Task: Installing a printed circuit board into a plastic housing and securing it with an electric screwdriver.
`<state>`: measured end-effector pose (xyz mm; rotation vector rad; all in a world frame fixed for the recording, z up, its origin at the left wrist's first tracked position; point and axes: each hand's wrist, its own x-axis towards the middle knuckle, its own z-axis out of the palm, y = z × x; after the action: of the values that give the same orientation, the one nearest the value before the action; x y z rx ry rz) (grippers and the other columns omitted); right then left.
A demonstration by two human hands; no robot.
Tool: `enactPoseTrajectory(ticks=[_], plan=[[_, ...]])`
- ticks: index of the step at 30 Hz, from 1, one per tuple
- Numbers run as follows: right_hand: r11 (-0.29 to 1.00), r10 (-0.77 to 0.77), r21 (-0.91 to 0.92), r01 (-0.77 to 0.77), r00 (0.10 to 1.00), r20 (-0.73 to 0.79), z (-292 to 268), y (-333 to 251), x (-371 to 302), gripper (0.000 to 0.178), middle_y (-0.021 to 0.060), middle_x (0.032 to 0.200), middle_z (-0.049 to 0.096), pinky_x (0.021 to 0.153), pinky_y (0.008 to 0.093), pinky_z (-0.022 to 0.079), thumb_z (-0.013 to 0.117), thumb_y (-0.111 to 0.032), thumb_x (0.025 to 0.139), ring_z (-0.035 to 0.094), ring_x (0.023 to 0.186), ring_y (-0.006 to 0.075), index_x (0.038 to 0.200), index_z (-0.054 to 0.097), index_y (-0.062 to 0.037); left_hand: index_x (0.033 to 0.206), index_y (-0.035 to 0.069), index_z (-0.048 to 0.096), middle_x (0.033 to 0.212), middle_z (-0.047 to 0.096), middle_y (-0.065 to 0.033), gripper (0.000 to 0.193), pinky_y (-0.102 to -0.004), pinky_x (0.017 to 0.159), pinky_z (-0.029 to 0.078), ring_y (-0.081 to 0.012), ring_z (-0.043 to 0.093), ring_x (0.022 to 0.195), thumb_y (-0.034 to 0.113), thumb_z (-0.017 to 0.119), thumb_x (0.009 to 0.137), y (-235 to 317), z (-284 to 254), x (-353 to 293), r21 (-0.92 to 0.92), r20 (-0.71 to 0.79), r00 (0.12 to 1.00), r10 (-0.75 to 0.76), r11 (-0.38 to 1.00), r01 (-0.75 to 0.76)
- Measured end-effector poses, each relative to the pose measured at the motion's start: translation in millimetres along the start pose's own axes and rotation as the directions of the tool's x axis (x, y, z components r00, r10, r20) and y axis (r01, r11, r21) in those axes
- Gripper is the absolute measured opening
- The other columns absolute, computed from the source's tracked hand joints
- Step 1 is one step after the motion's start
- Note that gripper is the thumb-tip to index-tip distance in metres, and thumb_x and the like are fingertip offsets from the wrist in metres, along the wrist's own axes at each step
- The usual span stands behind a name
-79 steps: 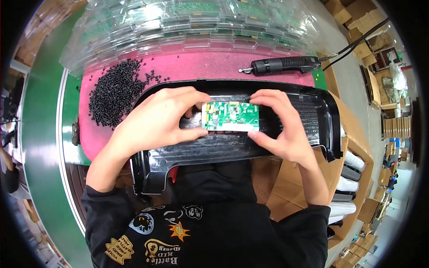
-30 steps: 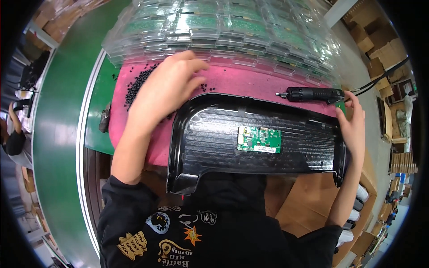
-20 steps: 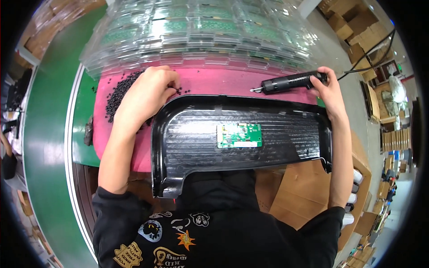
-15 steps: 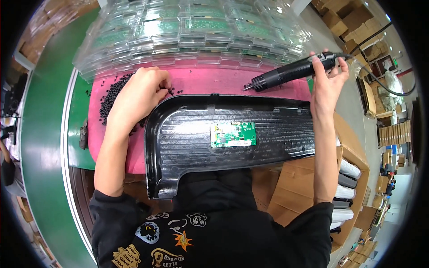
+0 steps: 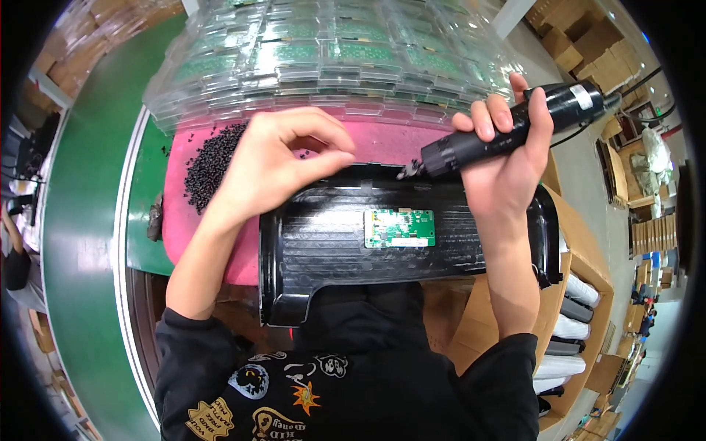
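My right hand (image 5: pixel 507 147) is wrapped around a black corded electric screwdriver (image 5: pixel 482 149), its bit pointing left above the far edge of a black plastic housing (image 5: pixel 323 250). My left hand (image 5: pixel 287 158) hovers over the housing's far left part, thumb and forefinger tips brought together; whatever is between them is too small to make out. A green circuit board (image 5: pixel 401 228) lies inside the housing near its middle. Left of my left hand, a heap of small black screws (image 5: pixel 209 165) is spread on a pink mat (image 5: pixel 235 257), partly hidden by that hand.
Stacked clear plastic trays (image 5: pixel 331 62) holding green boards stand behind the mat. A cardboard box (image 5: pixel 562 323) with wrapped parts is at the right. The screwdriver's cable runs off to the upper right. A green table (image 5: pixel 88 242) extends left.
My left hand has left the screws and moved right, over the housing. The screwdriver has come nearer, its bit now above the housing's far edge, with my right-hand grip turned around it.
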<state>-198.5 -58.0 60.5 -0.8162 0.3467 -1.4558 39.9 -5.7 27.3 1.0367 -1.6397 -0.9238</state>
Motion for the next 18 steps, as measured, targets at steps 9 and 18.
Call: enactPoseTrajectory(ticks=[9,18], plan=[[0.998,0.006,0.063,-0.015,0.991,0.135,32,0,-28,0.046,-0.0038,0.067,0.043,0.066,0.0287,0.038,0.056,-0.05,0.097,0.04,0.06,0.0093,0.116,0.054,-0.0078,0.091,-0.006,0.068,0.091,0.068,-0.0088,0.013,-0.0254,0.074,0.055,-0.0137,0.066,0.084,-0.011,0.073,0.08,11,18,-10,-0.326,0.161,0.98,-0.114,0.931,0.162],[0.977,-0.198,-0.006,0.212,0.924,0.328,31,-27,-46,0.051,-0.0052,0.066,0.046,0.059,0.0281,0.04,0.064,-0.051,0.089,0.045,0.052,0.0079,0.115,0.051,-0.01,0.101,-0.005,0.065,0.094,0.07,-0.0094,0.019,-0.0269,0.078,0.057,-0.0152,0.07,0.087,-0.011,0.069,0.084,12,20,-12,-0.315,0.167,0.984,-0.068,0.942,0.119]])
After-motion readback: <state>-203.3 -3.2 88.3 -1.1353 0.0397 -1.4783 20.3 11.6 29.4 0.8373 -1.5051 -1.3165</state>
